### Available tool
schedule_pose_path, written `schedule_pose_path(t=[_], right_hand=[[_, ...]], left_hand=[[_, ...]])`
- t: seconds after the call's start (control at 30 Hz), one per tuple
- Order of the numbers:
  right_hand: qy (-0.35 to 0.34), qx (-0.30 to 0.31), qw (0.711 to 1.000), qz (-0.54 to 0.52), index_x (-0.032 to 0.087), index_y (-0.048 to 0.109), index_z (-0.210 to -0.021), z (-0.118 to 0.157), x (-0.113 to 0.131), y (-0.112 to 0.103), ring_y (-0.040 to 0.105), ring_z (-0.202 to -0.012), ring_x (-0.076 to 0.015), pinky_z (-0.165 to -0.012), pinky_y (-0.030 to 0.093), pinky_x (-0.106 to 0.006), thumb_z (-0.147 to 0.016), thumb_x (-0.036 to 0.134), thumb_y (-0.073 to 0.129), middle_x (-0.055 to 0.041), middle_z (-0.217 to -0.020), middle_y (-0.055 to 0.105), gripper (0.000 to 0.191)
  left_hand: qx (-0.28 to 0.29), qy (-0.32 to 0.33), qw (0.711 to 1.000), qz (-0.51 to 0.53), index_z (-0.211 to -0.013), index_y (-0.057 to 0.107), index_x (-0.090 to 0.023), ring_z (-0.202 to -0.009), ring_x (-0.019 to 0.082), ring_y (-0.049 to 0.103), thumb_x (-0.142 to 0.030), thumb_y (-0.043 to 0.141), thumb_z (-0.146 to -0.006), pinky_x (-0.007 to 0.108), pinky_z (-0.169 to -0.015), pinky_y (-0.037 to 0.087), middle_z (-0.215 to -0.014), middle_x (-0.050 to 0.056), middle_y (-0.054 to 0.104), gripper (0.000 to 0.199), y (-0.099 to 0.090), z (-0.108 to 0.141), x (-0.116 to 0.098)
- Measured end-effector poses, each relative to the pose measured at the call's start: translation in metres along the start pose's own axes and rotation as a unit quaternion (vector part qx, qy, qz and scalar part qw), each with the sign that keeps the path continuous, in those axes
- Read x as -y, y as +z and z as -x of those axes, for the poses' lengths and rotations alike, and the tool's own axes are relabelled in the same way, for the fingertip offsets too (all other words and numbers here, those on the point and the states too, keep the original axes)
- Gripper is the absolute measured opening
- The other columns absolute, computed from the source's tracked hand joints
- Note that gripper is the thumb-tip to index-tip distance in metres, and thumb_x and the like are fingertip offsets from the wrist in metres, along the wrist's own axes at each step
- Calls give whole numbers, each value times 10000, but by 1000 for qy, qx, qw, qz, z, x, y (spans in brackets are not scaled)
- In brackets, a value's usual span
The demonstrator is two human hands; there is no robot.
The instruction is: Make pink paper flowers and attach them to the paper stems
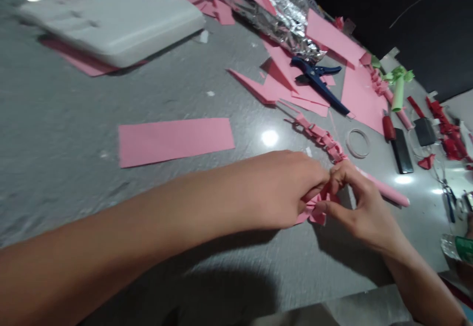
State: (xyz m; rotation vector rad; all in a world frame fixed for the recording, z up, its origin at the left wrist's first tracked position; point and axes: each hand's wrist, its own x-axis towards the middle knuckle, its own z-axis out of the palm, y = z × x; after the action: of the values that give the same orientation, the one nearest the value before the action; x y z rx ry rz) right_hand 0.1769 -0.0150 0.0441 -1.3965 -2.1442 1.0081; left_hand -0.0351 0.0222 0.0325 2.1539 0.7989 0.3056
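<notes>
My left hand (291, 188) has its fingers closed around a piece of folded, crumpled pink paper (316, 210). From the other side my right hand (362, 210) pinches the same paper between thumb and fingers. Part of the paper is hidden under the fingers. Just beyond my hands lies a knotted pink paper strand (325, 141). A pink paper tube (393, 194) shows behind my right hand. To the left, past my left forearm, a flat pink paper strip (177, 142) rests on the grey table (158, 94).
A white slab-like object (121, 25) lies at the upper left. Crumpled foil (284, 15), pink sheets (364, 96) and a dark blue hand tool (321, 84) are at the back. A clear ring (357, 143), green paper tube (398, 94) and bottle (461, 247) are on the right.
</notes>
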Motion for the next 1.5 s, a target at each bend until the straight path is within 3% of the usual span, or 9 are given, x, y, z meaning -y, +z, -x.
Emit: schedule_pose_path(t=[0.17,0.3,0.37,0.47,0.6,0.7,0.83,1.13,1.5], right_hand=[[19,-37,994,-105,251,550,-1216,0,-12,5,592,-1034,-212,-925,522,-387,-829,168,766,-59,-1213,598,451],[28,-18,959,-280,316,511,-1440,1,-22,2,620,-1224,-246,-988,558,-413,-866,282,837,-112,-1501,539,661],[24,3,934,-358,314,553,-1444,2,-29,1,646,-1212,-248,-964,585,-405,-864,343,872,-110,-1477,572,662],[66,50,889,-450,302,604,-1413,4,-38,5,727,-968,-194,-870,631,-373,-846,368,923,-67,-1228,690,654],[110,54,835,-537,267,615,-1346,5,-45,15,737,-719,-141,-745,656,-322,-840,345,948,22,-903,693,611],[117,27,819,-561,236,638,-1276,4,-45,20,737,-700,-133,-711,661,-305,-825,330,962,16,-921,699,563],[122,14,803,-583,236,624,-1245,3,-44,22,732,-688,-132,-686,667,-317,-796,333,984,6,-981,704,583],[115,25,800,-589,239,619,-1172,1,-38,18,681,-749,-94,-702,611,-235,-745,231,1010,16,-1021,682,579],[119,7,819,-562,270,583,-1175,2,-36,24,670,-694,-112,-609,583,-252,-779,307,985,16,-1014,667,566]], left_hand=[[-35,28,999,5,-696,484,-215,-611,152,522,-37,611,-819,291,-595,332,-708,-30,594,250,0,-1,3],[-42,18,999,27,-724,497,-221,-626,158,538,-109,628,-851,278,-583,360,-718,-30,622,214,-8,2,1],[-55,6,997,53,-770,539,-226,-627,154,541,-147,632,-864,267,-576,376,-720,-41,624,155,-12,2,1],[-87,-5,993,78,-829,584,-235,-663,159,569,-212,639,-897,265,-594,413,-740,-47,626,90,-15,1,1],[-118,6,992,51,-857,624,-230,-872,192,665,-285,641,-979,313,-772,522,-945,4,704,135,-13,-1,-2],[-203,60,977,-43,-938,692,-235,-1058,218,660,-225,628,-1010,352,-899,528,-1136,52,689,96,-7,2,-5],[-269,127,937,-181,-991,704,-244,-913,214,635,-133,628,-1007,379,-834,475,-994,29,703,136,3,6,-7],[-254,119,925,-258,-1105,659,-265,-835,203,657,-129,635,-1022,402,-764,444,-957,-1,769,160,11,7,-10],[-234,123,910,-317,-1084,669,-281,-877,222,711,-107,633,-1011,434,-775,463,-976,-13,808,192,10,7,-12]])
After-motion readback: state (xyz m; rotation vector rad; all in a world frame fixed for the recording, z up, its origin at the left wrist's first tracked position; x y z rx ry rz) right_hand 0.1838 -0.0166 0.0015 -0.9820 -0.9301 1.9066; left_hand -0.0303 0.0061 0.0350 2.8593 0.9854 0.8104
